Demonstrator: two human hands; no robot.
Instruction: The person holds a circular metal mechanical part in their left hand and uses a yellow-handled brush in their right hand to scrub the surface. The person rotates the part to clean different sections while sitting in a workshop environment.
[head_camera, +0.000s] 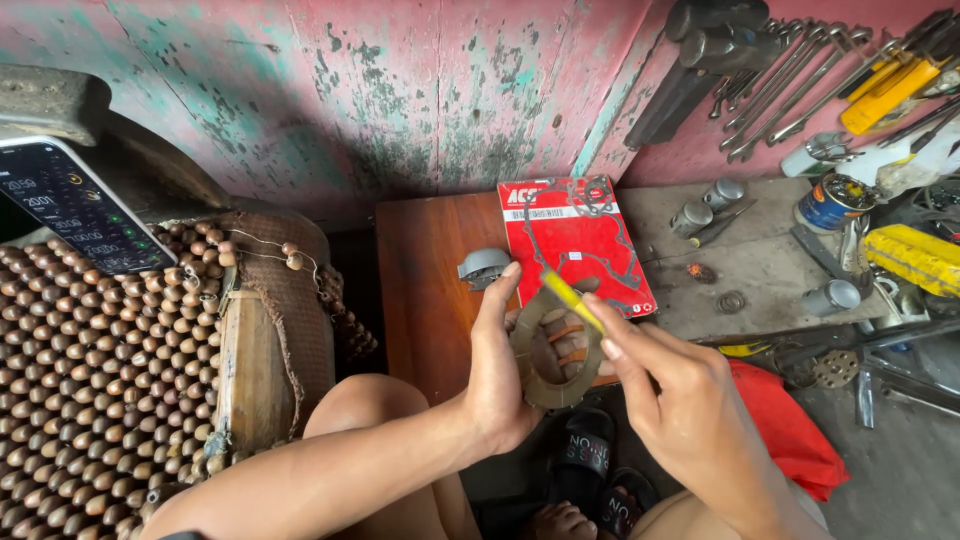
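At the far left of the frame a black smartphone with a lit screen (70, 205) rested on a seat cover of brown wooden beads (100, 370), knobbly and glossy, draped over a worn woven edge. Behind it rose a wall of flaking pink and green paint (380, 90). Toward the centre, a reddish-brown wooden table (430, 290) carried a small grey metal part (483, 267) and a flat red gasket packet with a thin gasket outlined on its face (575, 245). Just below the packet, at the middle of the frame, the left hand (500, 370) held a flat, dull brown ring-shaped friction disc (555, 350) upright, its fingers pinching the rim with thumb in front and the others showing through the ring's opening. The right hand (680, 420) pinched a slim yellow-handled tool (572, 298) between its fingers, the tip laid against the disc's upper edge. Judging from this, the work would go best with the disc gripped firmly by its rim and the tool drawn lightly along the face, so the rough lining is not gouged. At the right, short grey metal cylinders (830, 297) stood on a grey concrete slab (740, 265), a crumpled red cloth (790, 430) lay below, and steel wrenches (790, 80) hung at the upper right.
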